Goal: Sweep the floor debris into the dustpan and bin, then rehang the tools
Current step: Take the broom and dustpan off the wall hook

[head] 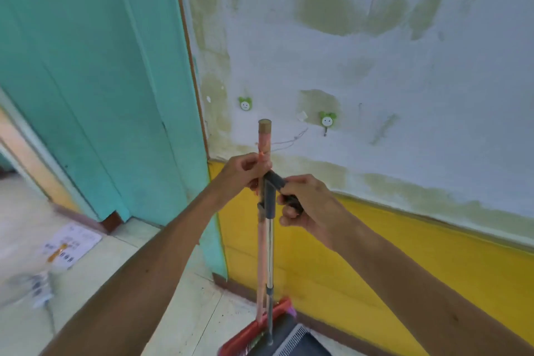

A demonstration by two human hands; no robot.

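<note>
My left hand (245, 172) grips the pink broom pole (262, 240), right hand (303, 205) the dark dustpan handle (274, 182); I'd lift both level toward the green wall hook (327, 120).

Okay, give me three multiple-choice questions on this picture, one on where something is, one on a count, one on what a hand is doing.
1. Where is the paper sheet?
A. on the floor by the door
B. on the wall
C. in the dustpan

2. How many green hooks are on the wall?
A. one
B. two
C. four

3. What is the right hand doing?
A. hanging open
B. gripping the dustpan handle
C. pressing the wall

Answers:
1 A, it lies on the tiles near the teal door.
2 B, one hook left, another hook right.
3 B, fingers wrap the dark grip; the left hand holds the broom handle.
</note>
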